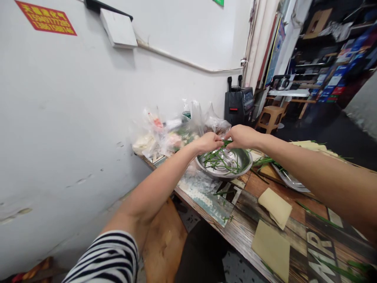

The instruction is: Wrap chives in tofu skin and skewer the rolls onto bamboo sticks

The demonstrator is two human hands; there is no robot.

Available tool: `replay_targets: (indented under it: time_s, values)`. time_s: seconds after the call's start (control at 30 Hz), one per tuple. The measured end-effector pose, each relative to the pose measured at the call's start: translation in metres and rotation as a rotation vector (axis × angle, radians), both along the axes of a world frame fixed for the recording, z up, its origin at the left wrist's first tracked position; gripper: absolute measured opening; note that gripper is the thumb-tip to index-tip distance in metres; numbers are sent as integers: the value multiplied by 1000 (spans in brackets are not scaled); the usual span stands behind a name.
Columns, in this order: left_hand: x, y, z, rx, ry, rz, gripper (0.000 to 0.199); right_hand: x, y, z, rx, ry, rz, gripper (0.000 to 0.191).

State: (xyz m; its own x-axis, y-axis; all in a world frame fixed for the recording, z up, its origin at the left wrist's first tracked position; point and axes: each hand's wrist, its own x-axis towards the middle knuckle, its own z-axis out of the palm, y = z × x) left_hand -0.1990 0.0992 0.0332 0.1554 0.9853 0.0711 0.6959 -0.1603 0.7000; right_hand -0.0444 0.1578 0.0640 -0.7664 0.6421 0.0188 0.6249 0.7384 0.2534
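Note:
Both of my hands meet over the far rim of a metal bowl (pixel 249 165) on the table. My left hand (pixel 210 142) pinches a small bunch of green chives (pixel 226 144), and my right hand (pixel 235 136) has its fingers closed on the same bunch from the other side. Loose chive pieces (pixel 216 160) lie scattered in the bowl. Nearer to me on the table rest a folded tofu sheet (pixel 275 207) and a flat tofu sheet (pixel 271 249); both are pale yellow.
A metal tray (pixel 291 184) with chives and stacked sheets lies under my right forearm. Plastic bags (pixel 206 120) of food crowd the table along the wall. A black speaker box (pixel 239 104) stands behind the bowl. Farther back is a brown stool (pixel 271 117).

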Motion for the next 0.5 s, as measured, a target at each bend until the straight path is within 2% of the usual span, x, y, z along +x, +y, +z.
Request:
replay_targets:
  time_s: [0.13,0.33,0.5]
  values:
    - [4,-3,5,15,43,6,28,-5,-6,5,6,-113,0,27]
    - [9,0,14,55,189,87,23,-5,-19,9,157,-62,4,53]
    - [11,-1,22,39,235,-6,23,-12,-18,7,32,-83,-11,35]
